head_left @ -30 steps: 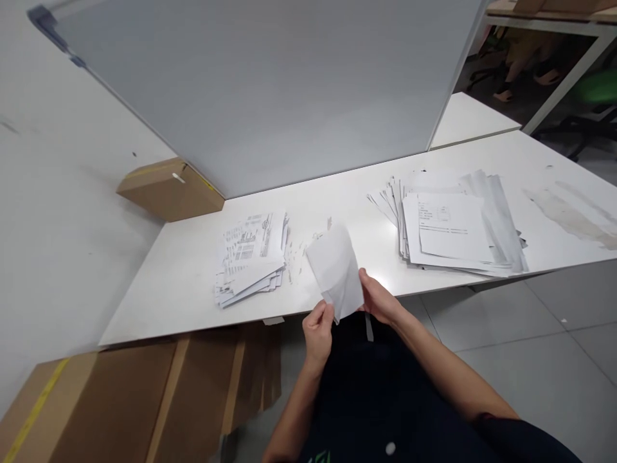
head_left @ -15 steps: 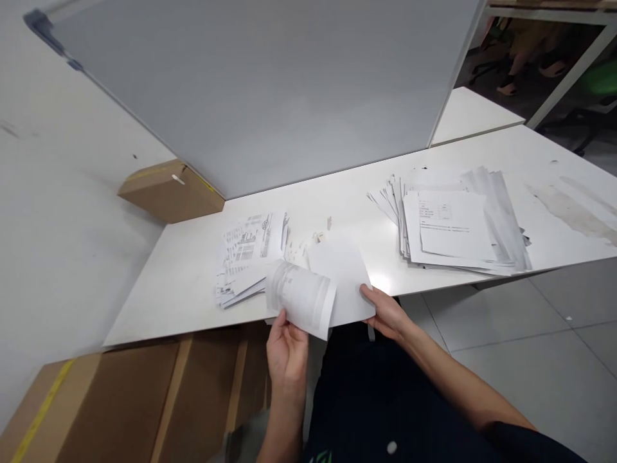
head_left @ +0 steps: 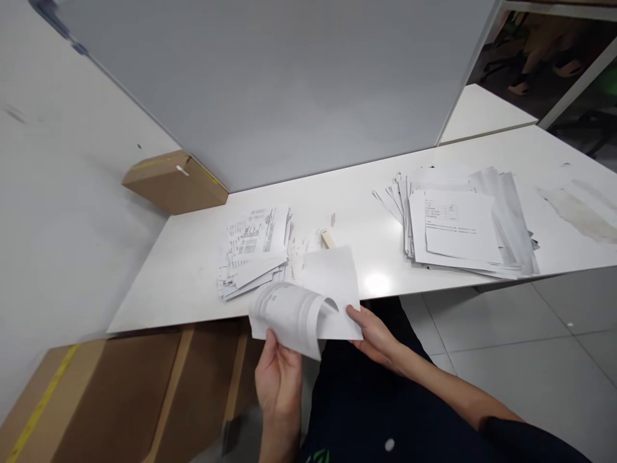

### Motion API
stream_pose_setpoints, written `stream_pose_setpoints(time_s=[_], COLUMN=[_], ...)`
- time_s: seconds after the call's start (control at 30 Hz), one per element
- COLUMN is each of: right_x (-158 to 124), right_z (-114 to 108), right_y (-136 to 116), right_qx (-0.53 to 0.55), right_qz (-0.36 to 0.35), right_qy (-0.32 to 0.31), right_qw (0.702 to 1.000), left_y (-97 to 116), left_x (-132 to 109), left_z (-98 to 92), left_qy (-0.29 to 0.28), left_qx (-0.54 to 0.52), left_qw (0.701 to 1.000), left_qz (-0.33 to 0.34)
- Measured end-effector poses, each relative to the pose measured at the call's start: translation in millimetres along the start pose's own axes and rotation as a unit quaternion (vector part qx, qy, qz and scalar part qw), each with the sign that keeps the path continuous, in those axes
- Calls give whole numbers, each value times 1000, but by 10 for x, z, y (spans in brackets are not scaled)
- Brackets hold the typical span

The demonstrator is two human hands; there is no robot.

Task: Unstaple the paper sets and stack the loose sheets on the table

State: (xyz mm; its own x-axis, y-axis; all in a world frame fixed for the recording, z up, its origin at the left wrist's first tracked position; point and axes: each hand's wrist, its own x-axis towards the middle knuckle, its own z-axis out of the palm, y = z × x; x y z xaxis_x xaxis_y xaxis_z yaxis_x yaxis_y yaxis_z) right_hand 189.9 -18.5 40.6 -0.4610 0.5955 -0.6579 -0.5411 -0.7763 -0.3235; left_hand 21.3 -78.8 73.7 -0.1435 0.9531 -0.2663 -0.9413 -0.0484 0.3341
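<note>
My left hand [head_left: 280, 372] pinches the near edge of a curled printed sheet [head_left: 289, 313], whose right end bends upward. My right hand [head_left: 373, 332] grips the lower right corner of a blank white sheet [head_left: 332, 276], thumb on top. The two papers overlap between my hands, above the table's front edge. To the left lies a fanned stack of printed papers [head_left: 255, 247]. Farther right is a larger, uneven stack [head_left: 456, 225] with a printed page on top. A small beige object [head_left: 328, 238] lies just behind the blank sheet.
A grey-white panel [head_left: 289, 90] stands along the back of the white table [head_left: 159, 276]. One cardboard box [head_left: 176, 183] sits at the table's back left corner; large boxes [head_left: 116, 392] stand below at the left. A person's legs [head_left: 533, 61] show at the upper right.
Both hands have moved slightly left and nearer my body with the papers. The printed sheet now curls up more at its right end, and the beige object has come into clearer view.
</note>
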Motion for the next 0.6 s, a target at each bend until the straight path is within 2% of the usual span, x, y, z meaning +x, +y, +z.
stream_pose_setpoints(time_s=[0.07,0.2,0.3,0.4,0.47,0.57,0.6], right_x=[8,37,29,12,7,-26,-51], right_z=[15,-31,-105,-164,-190,-213,-216], right_y=[18,4,-7,-3,-10,-86,-134], right_qx=[6,22,-2,-83,-174,-319,-362], right_qz=[-9,-29,-53,-110,-155,-215,-235], right_qy=[-7,-12,-23,-49,-48,-10,-2], right_qw=[1000,999,998,989,971,923,902], left_y=[-102,-449,-594,-636,-651,-643,-622], left_x=[43,151,164,137,107,41,20], left_z=[0,-117,-166,-165,-185,-273,-305], left_qy=[31,198,274,298,310,294,275], left_qx=[1,16,37,64,89,139,160], left_qw=[1000,979,960,951,944,936,939], left_qz=[-4,-42,-48,-47,-66,-133,-129])
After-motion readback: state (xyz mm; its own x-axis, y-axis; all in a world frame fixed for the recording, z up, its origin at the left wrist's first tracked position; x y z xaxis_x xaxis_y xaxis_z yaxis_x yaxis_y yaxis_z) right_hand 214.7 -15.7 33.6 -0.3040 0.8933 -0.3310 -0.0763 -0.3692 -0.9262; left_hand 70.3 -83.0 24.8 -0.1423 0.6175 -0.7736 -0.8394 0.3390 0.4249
